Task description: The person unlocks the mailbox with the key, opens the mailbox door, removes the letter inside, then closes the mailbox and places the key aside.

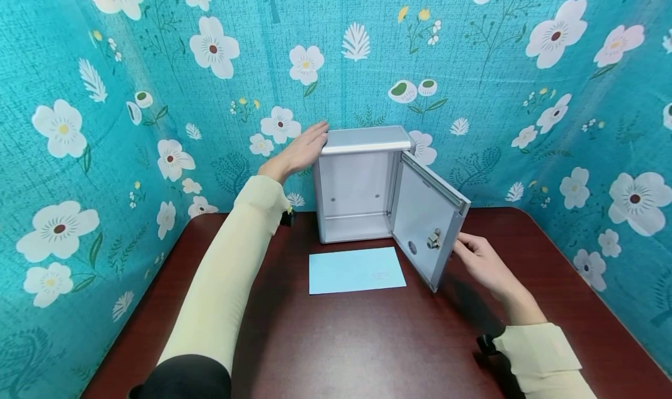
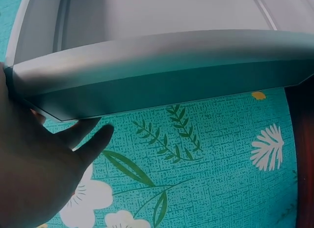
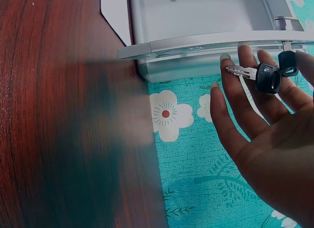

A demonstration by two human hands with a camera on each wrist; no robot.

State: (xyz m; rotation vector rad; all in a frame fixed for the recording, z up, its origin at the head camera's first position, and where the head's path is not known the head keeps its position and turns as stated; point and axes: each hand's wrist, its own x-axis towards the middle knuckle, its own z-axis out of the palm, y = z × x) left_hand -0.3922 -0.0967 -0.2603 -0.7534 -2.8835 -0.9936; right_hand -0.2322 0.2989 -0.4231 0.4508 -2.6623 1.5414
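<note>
A grey metal lockable mailbox stands upright on the table, its inside showing and its door swung out to the right. My left hand rests with extended fingers on the box's top left corner; the left wrist view shows that hand along the edge. At the outer face of the door, my right hand pinches a black-headed key in the lock. A second key dangles beside it over the fingers. On the door's inner face sits the lock's metal latch.
A light blue envelope with small print lies flat before the box, close to the door's lower edge. The dark red-brown table extends toward me. Floral turquoise cloth hangs behind and on both sides.
</note>
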